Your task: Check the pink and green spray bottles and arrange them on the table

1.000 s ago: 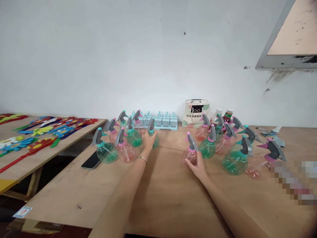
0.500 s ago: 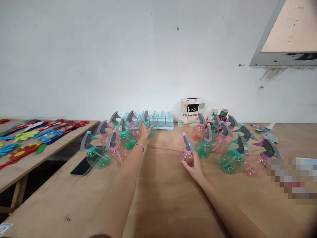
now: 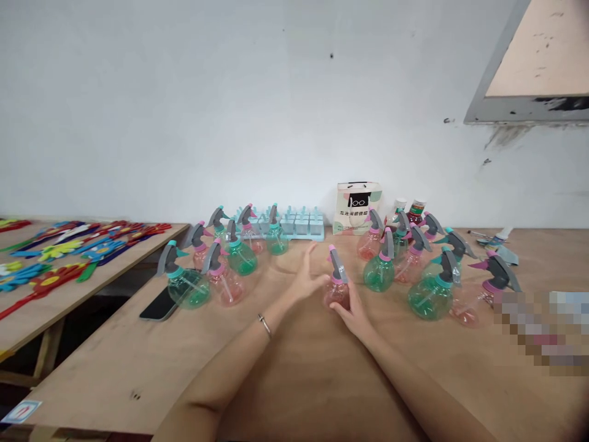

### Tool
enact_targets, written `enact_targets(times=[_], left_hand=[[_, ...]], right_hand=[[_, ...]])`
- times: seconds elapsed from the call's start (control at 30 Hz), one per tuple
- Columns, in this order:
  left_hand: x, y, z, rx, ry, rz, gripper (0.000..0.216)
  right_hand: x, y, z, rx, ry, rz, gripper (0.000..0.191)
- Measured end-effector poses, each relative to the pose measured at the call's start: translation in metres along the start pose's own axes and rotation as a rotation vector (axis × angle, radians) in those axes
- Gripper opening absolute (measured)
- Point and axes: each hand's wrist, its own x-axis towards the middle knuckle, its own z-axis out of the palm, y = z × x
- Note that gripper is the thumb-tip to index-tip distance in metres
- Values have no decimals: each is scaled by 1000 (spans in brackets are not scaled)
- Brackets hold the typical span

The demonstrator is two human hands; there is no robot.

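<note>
Left hand (image 3: 307, 277) has come off the green bottle (image 3: 277, 237) at the back and swung in to centre. Right hand (image 3: 352, 310) has pulled the pink spray bottle (image 3: 335, 287) leftward, clear of the right group (image 3: 416, 270). Both hands now meet at that one bottle, so the work has narrowed from two bottles to one.

Grip state:
- Right: wrapped round the bottle's lower body from 5 o'clock, holding it upright on the counter (image 3: 299, 380).
- Left: wide, fingers spread and pointing away, palm facing the bottle from 9 o'clock. Can't tell if the thumb touches the bottle or sits just beside it.

Bottle sits mid-counter in the open gap between the two groups, grey trigger head up with the nozzle pointing away.

Around it:
- Left group (image 3: 221, 267) of green and pink sprayers at 10 o'clock, well apart.
- Right group at 2 o'clock, its nearest green one just beside the held bottle.
- Blue mould tray (image 3: 301, 224) at 12, against the wall, with a printed box (image 3: 358, 207) at 1.
- Phone (image 3: 159, 305) lies flat at 9, near the counter edge.
- Foam flowers (image 3: 69, 252) lie on the side table, far at 9.

Nothing blocks the hands. Only the tight spot at 2 o'clock is crowded.
</note>
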Motion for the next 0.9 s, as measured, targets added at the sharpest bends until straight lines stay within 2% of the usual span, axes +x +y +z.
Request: enact_targets(times=[0.07,0.13,0.27,0.33,0.4,0.47,0.53,0.6,0.7,0.77,0.83,0.9], left_hand=[[-9,24,12,-26,-113,-95,111],[-15,39,18,-49,-98,-191,112],[-18,46,20,-110,61,-325,85],[-18,42,17,-108,125,-346,71],[-17,39,13,-127,179,-368,59],[-15,37,7,-178,227,-389,51],[-13,38,1,-242,250,-394,47],[-12,41,-5,-317,238,-426,42],[-10,49,-15,-412,172,-527,34],[-9,54,-23,-485,45,-573,35],[-8,60,-31,-577,-103,-612,38],[-6,63,-37,-663,-178,-640,39]], right_hand=[[-3,-3,5,20,-60,-12,83],[-5,-8,9,20,-132,-31,84],[-5,-20,8,-62,-225,-91,80],[-2,-24,-1,-145,-231,-182,72],[5,-26,-17,-234,-107,-310,55],[15,-25,-38,-306,212,-398,41],[25,-20,-58,-356,559,-359,44],[33,-10,-74,-385,702,-230,59],[39,9,-82,-352,677,-23,81],[40,21,-81,-311,634,77,86],[39,28,-76,-283,599,124,87],[36,30,-67,-251,538,112,83]])
